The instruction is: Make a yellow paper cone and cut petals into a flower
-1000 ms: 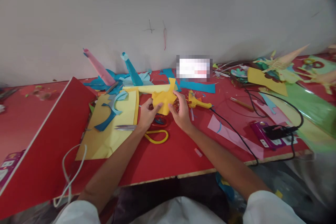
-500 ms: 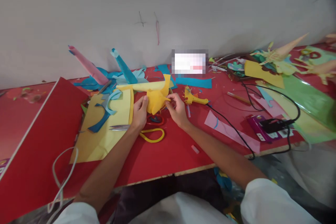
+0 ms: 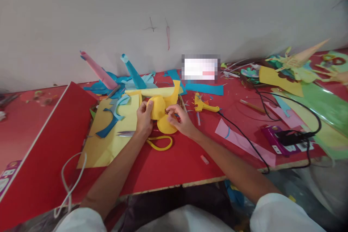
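Observation:
My left hand [image 3: 144,119] is closed on a yellow craft-sheet piece [image 3: 157,108], its thumb pressed on the front. The piece has rounded lobes, one hanging low in front of my right fingers. My right hand [image 3: 181,120] is at its right side, fingers curled in a pinch; what lies between the fingertips is hidden. Below my hands, scissors with a yellow handle loop [image 3: 160,148] lie on the red table [image 3: 176,168], their blades pointing left by my left wrist. A yellow glue gun [image 3: 207,106] rests to the right of my right hand.
Yellow sheets [image 3: 108,152] with blue scraps lie left. Pink [image 3: 99,73] and blue [image 3: 134,73] rolled cones stand behind. A blurred-out bright rectangle [image 3: 201,68] stands near the wall. Right are a pink strip [image 3: 244,143], a purple box [image 3: 274,139] with black cables, and another person's hand [image 3: 339,77].
The yellow piece has turned in my hands, and a rounded lobe now shows below. My right fingers have moved off its right tip and curled. The view has shifted slightly.

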Action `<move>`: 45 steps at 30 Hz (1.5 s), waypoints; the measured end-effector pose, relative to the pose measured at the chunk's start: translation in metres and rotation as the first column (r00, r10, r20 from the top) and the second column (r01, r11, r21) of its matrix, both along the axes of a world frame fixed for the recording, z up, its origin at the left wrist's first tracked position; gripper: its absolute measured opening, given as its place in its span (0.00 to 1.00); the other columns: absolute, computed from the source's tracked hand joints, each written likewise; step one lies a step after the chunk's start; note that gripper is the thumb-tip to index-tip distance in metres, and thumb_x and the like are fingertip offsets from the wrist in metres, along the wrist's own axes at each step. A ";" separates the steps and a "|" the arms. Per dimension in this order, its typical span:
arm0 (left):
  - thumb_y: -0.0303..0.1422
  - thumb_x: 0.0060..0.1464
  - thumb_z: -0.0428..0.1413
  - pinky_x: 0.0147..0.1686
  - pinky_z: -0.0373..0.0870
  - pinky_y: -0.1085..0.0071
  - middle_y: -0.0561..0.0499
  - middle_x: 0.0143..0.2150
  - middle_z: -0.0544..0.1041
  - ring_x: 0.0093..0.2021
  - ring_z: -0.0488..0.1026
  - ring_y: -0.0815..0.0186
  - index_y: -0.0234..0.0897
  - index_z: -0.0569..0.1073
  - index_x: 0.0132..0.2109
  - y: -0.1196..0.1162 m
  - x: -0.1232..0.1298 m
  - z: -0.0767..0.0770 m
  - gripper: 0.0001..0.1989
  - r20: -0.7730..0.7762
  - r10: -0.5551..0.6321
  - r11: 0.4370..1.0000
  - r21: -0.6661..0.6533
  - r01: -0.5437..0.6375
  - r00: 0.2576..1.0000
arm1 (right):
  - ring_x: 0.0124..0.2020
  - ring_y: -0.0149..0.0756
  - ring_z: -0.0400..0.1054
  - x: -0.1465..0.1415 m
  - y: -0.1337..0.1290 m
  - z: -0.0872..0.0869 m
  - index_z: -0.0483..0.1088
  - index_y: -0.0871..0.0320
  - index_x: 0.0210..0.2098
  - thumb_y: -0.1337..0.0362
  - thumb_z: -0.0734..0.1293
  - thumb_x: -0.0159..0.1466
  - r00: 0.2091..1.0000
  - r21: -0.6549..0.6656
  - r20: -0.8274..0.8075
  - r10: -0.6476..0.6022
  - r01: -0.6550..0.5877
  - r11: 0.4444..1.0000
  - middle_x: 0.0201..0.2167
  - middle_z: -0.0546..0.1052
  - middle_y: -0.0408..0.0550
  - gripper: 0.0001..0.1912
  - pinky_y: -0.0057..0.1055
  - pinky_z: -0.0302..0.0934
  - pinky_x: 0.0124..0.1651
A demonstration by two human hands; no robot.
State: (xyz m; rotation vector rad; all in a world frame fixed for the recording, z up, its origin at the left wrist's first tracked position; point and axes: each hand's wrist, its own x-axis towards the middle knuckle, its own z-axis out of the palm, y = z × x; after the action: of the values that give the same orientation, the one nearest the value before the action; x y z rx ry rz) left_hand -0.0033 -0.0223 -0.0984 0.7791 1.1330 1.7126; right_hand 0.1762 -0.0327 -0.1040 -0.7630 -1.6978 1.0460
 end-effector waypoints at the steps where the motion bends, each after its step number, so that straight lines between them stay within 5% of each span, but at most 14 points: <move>1: 0.52 0.47 0.74 0.25 0.63 0.78 0.60 0.25 0.65 0.25 0.62 0.75 0.38 0.63 0.28 -0.001 0.000 -0.001 0.31 -0.045 -0.002 1.000 0.024 0.003 0.999 | 0.46 0.46 0.72 0.000 -0.001 0.001 0.71 0.53 0.54 0.43 0.68 0.71 0.997 0.051 0.071 -0.030 0.026 0.998 0.39 0.77 0.49 0.23 0.44 0.67 0.56; 6: 0.54 0.48 0.73 0.23 0.56 0.78 0.59 0.23 0.59 0.23 0.54 0.76 0.38 0.58 0.24 -0.006 0.003 0.000 0.35 -0.208 -0.063 0.994 0.076 0.080 0.976 | 0.67 0.57 0.66 -0.004 -0.001 -0.004 0.61 0.52 0.72 0.38 0.71 0.67 0.979 0.172 0.201 -0.017 -0.018 0.985 0.67 0.72 0.61 0.42 0.56 0.60 0.71; 10: 0.65 0.49 0.66 0.18 0.52 0.76 0.58 0.20 0.60 0.20 0.53 0.75 0.38 0.63 0.24 -0.008 0.002 -0.002 0.36 -0.216 -0.110 0.994 -0.001 0.112 0.970 | 0.77 0.61 0.56 -0.006 -0.002 -0.011 0.46 0.50 0.80 0.35 0.73 0.63 0.963 0.119 0.239 0.124 -0.156 0.981 0.76 0.61 0.63 0.57 0.61 0.53 0.77; 16: 0.68 0.48 0.63 0.18 0.56 0.77 0.57 0.20 0.64 0.19 0.58 0.75 0.36 0.68 0.25 -0.005 -0.001 -0.013 0.37 -0.100 -0.102 0.994 -0.048 0.098 0.990 | 0.79 0.57 0.53 -0.009 -0.006 -0.014 0.42 0.47 0.81 0.43 0.75 0.66 0.963 0.018 0.178 0.200 -0.207 0.978 0.79 0.55 0.61 0.57 0.58 0.53 0.78; 26: 0.68 0.48 0.64 0.20 0.63 0.76 0.55 0.25 0.72 0.21 0.65 0.73 0.36 0.72 0.30 -0.005 -0.001 -0.010 0.35 -0.047 -0.092 0.996 -0.001 0.093 0.995 | 0.77 0.53 0.58 -0.009 -0.003 -0.011 0.48 0.47 0.80 0.47 0.73 0.69 0.983 -0.130 -0.016 0.182 -0.182 0.975 0.77 0.60 0.59 0.48 0.52 0.63 0.73; 30: 0.68 0.50 0.62 0.19 0.59 0.76 0.57 0.21 0.66 0.19 0.61 0.74 0.37 0.68 0.26 -0.007 -0.001 -0.009 0.35 -0.070 -0.126 0.992 -0.003 0.126 0.990 | 0.76 0.53 0.59 -0.006 -0.005 -0.009 0.45 0.48 0.80 0.48 0.74 0.68 0.961 -0.089 0.073 0.267 -0.260 0.961 0.78 0.60 0.59 0.51 0.54 0.57 0.77; 34: 0.68 0.49 0.62 0.18 0.58 0.75 0.57 0.21 0.65 0.19 0.60 0.73 0.37 0.67 0.26 -0.008 -0.002 -0.006 0.36 -0.069 -0.131 0.991 -0.018 0.130 0.989 | 0.82 0.54 0.44 -0.003 -0.007 -0.011 0.38 0.47 0.82 0.50 0.77 0.65 0.920 -0.072 0.145 0.365 -0.358 0.931 0.83 0.46 0.57 0.59 0.56 0.42 0.82; 37: 0.67 0.47 0.65 0.19 0.57 0.77 0.59 0.21 0.63 0.20 0.57 0.75 0.37 0.65 0.26 -0.009 0.001 -0.001 0.36 -0.025 -0.108 0.994 -0.002 0.108 0.994 | 0.83 0.52 0.40 -0.003 -0.009 -0.010 0.35 0.45 0.82 0.52 0.74 0.68 0.907 -0.084 0.080 0.413 -0.406 0.910 0.84 0.43 0.52 0.57 0.54 0.39 0.83; 41: 0.65 0.45 0.67 0.21 0.59 0.78 0.59 0.22 0.62 0.21 0.59 0.75 0.37 0.63 0.26 -0.009 0.003 0.001 0.36 0.034 -0.082 0.997 -0.002 0.082 0.996 | 0.81 0.48 0.49 -0.005 -0.012 -0.008 0.31 0.42 0.82 0.52 0.70 0.72 0.918 -0.139 -0.104 0.382 -0.394 0.908 0.82 0.49 0.51 0.54 0.51 0.45 0.82; 45: 0.65 0.48 0.66 0.21 0.60 0.77 0.58 0.23 0.66 0.23 0.65 0.74 0.38 0.65 0.28 -0.007 0.002 -0.002 0.35 0.054 -0.080 0.997 0.011 0.080 0.995 | 0.72 0.50 0.65 -0.001 -0.004 -0.009 0.30 0.36 0.81 0.47 0.75 0.67 0.915 -0.259 -0.259 0.310 -0.375 0.890 0.80 0.55 0.52 0.60 0.52 0.63 0.73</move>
State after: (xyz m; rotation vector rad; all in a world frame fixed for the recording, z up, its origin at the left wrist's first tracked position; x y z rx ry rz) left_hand -0.0009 -0.0294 -0.1006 0.7688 1.0450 1.6631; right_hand 0.1748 -0.0364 -0.1133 -0.5214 -1.5362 1.6080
